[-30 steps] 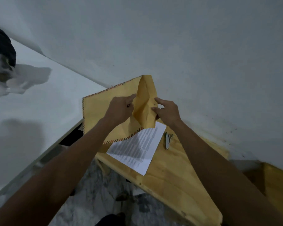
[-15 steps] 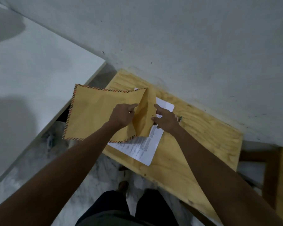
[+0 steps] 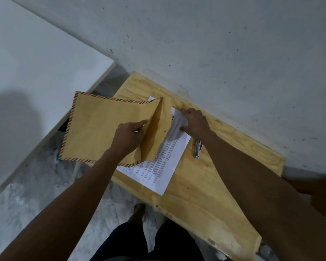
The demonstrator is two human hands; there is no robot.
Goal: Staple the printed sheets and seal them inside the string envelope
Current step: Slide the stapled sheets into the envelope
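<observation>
The envelope is held up by the left hand, pinched at its open mouth. Just beyond its flap, the printed sheets are pressed under the right hand, fingers spread flat. The stapler lies beside that wrist.

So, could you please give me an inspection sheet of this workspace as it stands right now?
Surface: wooden board, bare grain, set against the wall.
Job's things: string envelope held up with its flap open, over the left part of the printed sheets, which lie flat on the board; stapler lies beside the sheets, under the right forearm.
Clutter: nothing seen.
Grips: left hand pinches the envelope at its mouth; right hand rests on the sheets' top corner, fingers spread.
Cables: nothing seen.
Surroundings: grey speckled wall; white tabletop to the left; marble floor; the person's dark trousers below.
</observation>
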